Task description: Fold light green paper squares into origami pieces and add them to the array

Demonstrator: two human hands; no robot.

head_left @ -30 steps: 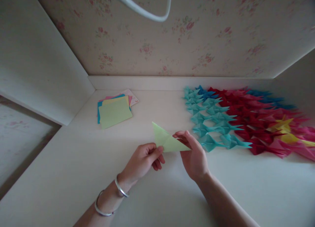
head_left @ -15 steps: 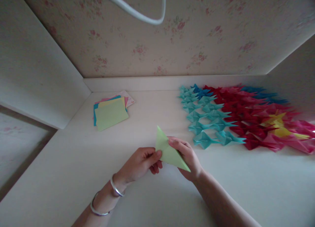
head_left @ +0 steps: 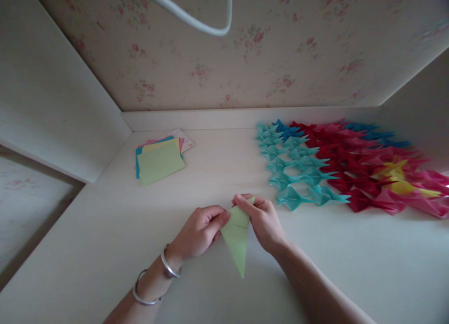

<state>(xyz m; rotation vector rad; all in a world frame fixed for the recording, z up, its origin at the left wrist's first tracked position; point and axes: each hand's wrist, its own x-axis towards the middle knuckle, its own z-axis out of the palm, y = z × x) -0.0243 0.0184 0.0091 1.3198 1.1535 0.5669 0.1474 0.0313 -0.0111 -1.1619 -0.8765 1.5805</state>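
Note:
A light green sheet of origami paper (head_left: 236, 237), folded into a triangle, is held between both hands above the white table. Its long point hangs down toward me. My left hand (head_left: 202, 230) pinches the left corner between thumb and fingers. Near the upper right corner, my right hand (head_left: 261, 218) grips the paper, thumb on top and fingers partly hidden behind it. A short crease line crosses the paper's middle. Two silver bangles (head_left: 170, 265) circle my left wrist and forearm.
At the back left of the white table (head_left: 217, 169) lies a stack of coloured paper (head_left: 161, 162), green on top. Rows of folded paper cranes (head_left: 293, 198) in turquoise, red, pink, blue and yellow cover the right side. A white cable (head_left: 196, 22) hangs before the floral wall.
The folded green paper has been turned, so its long point now faces down toward me. My right hand has shifted up to its top corner; my left still pinches the left side.

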